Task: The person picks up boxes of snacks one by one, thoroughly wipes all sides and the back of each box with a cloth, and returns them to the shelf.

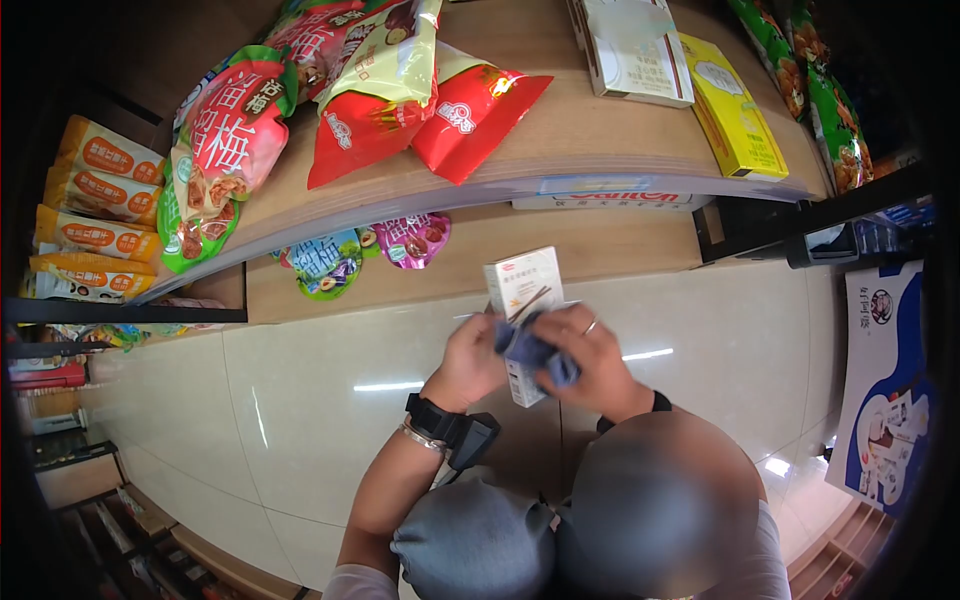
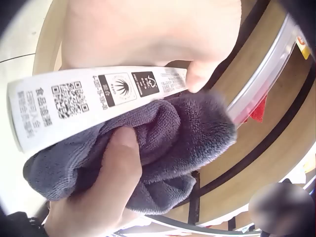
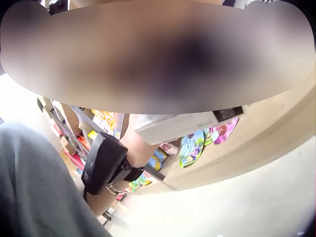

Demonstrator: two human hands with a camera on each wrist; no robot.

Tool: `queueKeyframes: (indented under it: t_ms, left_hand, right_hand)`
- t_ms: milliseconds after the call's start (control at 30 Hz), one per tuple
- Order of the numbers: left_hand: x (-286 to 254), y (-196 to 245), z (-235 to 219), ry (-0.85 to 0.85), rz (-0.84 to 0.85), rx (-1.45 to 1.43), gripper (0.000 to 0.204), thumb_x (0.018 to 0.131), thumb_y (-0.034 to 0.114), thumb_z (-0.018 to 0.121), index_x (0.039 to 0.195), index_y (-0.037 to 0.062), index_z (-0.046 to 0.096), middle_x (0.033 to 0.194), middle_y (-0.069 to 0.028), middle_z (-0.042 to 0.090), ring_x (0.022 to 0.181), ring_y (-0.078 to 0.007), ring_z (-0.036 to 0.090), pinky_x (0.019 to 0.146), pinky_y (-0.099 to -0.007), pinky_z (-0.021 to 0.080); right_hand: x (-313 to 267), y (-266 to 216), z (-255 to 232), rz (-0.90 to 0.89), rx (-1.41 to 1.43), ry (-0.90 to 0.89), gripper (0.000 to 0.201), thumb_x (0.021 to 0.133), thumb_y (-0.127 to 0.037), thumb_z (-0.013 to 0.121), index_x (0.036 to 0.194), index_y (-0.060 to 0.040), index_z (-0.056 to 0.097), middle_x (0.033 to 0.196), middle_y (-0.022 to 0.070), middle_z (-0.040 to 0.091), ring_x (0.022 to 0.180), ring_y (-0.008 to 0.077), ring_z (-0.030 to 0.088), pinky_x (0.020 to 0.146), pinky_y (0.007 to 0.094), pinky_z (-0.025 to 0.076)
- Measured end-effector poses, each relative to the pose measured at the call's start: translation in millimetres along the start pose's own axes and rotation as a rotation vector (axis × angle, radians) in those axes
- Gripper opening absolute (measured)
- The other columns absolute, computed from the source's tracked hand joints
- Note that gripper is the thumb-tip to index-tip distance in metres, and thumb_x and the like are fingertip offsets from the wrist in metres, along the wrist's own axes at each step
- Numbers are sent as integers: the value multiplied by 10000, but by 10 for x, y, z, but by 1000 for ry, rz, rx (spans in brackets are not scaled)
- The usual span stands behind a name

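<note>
Above the tiled floor, before the snack shelf [image 1: 560, 150], my left hand [image 1: 470, 362] grips the small white box [image 1: 523, 283] upright to steady it, while my right hand [image 1: 590, 360] curls around a grey cloth [image 1: 530, 352] pressed against its side

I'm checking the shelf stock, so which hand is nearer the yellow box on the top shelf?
Right. The right hand is below the yellow box; the left hand is farther left.
</note>
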State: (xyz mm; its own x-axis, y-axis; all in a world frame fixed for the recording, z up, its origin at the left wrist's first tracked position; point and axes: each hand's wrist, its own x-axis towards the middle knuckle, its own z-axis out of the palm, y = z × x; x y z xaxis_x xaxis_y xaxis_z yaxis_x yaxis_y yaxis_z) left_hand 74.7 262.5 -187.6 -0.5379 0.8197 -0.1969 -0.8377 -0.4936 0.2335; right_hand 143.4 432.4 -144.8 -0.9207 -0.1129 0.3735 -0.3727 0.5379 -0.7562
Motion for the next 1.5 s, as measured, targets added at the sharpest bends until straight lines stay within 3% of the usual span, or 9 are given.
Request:
queueKeyframes:
  t_ms: [167, 333, 700, 800, 933, 1067, 1233, 1400, 1500]
  left_hand:
    - [43, -51, 78, 96, -26, 218, 627, 1005, 510, 283, 1421, 45, 351, 1378, -114, 479, 1268, -235, 464, 1078, -396, 348]
    - [43, -19, 63, 128, 22, 204, 626, 1007, 519, 253, 1398, 49, 390, 1360, -102, 496, 1241, -231, 490, 1046, -395, 391]
    - [90, -17, 91, 207, 66, 213, 731, 976, 591, 211, 1437, 36, 325, 1413, -160, 440, 1260, -336, 475, 1068, -453, 369]
    - [76, 48, 126, 219, 73, 180, 723, 981, 579, 210, 1445, 32, 308, 1419, -163, 433, 1268, -348, 464, 1077, -470, 358]
    - [61, 30, 142, 182, 46, 165, 724, 980, 582, 209, 1444, 35, 312, 1419, -159, 436, 1265, -337, 469, 1080, -463, 353]
    - [54, 12, 156, 189, 21, 153, 702, 984, 572, 232, 1438, 45, 330, 1409, -151, 449, 1276, -311, 460, 1073, -459, 361]
    - [81, -5, 141, 218, 40, 289, 711, 986, 576, 199, 1424, 36, 350, 1370, -195, 474, 1230, -307, 510, 1055, -434, 382]
    - [63, -9, 201, 146, -17, 145, 635, 996, 540, 277, 1397, 61, 395, 1348, -113, 500, 1234, -250, 494, 1026, -399, 410]
    - [91, -45, 208, 235, 49, 159, 636, 989, 550, 297, 1381, 63, 413, 1321, -105, 523, 1202, -236, 518, 1016, -386, 418]
  right_hand:
    - [200, 183, -117, 13, -190, 148, 574, 562, 0, 718, 1122, -51, 605, 1068, 119, 614, 913, 336, 565, 803, 421, 486]
    - [-48, 54, -3, -189, -28, -244, 645, 504, -20, 731, 1134, -60, 599, 1130, 123, 584, 1006, 339, 560, 911, 441, 468]
    - [-105, 62, -85, -230, 3, -333, 586, 559, -81, 739, 1132, -61, 614, 1154, 101, 573, 996, 308, 569, 871, 395, 515]
    - [-38, 216, -176, -31, -134, -130, 574, 578, -92, 732, 1139, -64, 613, 1137, 102, 582, 1011, 307, 567, 872, 388, 514]
    - [-229, 24, -65, -297, -16, -387, 566, 577, -71, 720, 1132, -63, 609, 1109, 117, 599, 1017, 331, 569, 860, 387, 507]
    - [-43, 234, -189, -36, -162, -48, 558, 581, -64, 707, 1129, -41, 602, 1103, 123, 595, 982, 329, 572, 858, 395, 505]
    - [-141, 15, -90, -148, -15, -261, 588, 542, -19, 730, 1116, -42, 604, 1113, 120, 580, 977, 325, 567, 866, 407, 504]
    - [75, 156, -143, 182, -139, 11, 532, 599, 9, 700, 1113, -44, 576, 1125, 135, 558, 1022, 357, 563, 865, 423, 491]
    - [42, 6, -61, -26, -47, -113, 540, 599, 7, 700, 1121, -50, 573, 1146, 143, 544, 1019, 361, 558, 875, 433, 486]
